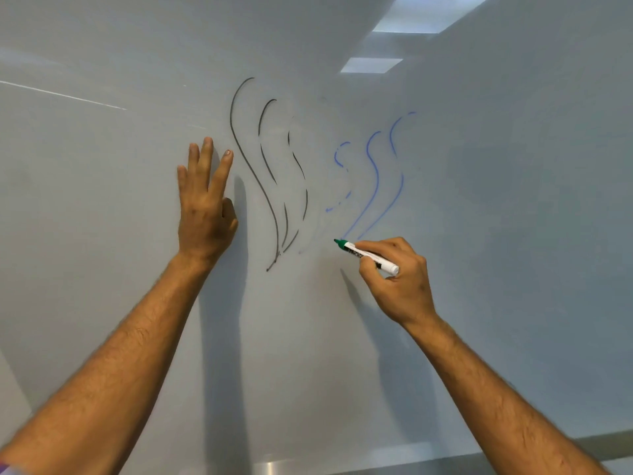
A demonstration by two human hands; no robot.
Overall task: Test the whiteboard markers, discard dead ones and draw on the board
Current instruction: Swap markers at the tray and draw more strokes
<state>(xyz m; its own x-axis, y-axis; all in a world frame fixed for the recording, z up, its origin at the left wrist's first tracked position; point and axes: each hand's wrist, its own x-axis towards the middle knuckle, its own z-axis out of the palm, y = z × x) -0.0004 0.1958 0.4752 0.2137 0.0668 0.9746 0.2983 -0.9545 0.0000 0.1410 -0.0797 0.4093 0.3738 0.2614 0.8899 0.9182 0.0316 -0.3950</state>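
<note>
**Green marker on the board, left palm braced beside the strokes**

From the head camera, the glossy white whiteboard point(479, 234) fills almost the whole view, with two bright ceiling-light reflections point(428, 15) glowing at its upper right.

The left hand point(205, 207) lies flat against the board, fingers straight and slightly spread, pointing up, holding nothing. Just to its right runs a cluster of curving black marker strokes point(270, 186), long S-shaped lines that converge toward a point low down, near the wrist's level.

Further right sits a set of curving blue marker strokes point(375, 180), some solid, some broken into faint dashes on the left side of the group. Their lower ends run down toward the marker tip.

The right hand point(397, 279) grips a white-barrelled whiteboard marker with a green tip point(363, 254), fingers and thumb curled round the barrel. The marker slants up and left, its green nib at the board just below the bottom ends of the blue lines, between the two groups of strokes. Whether the nib actually touches the surface is too close to call.

Both bare forearms reach up from the near edge, casting dark shadows on the board.
</note>
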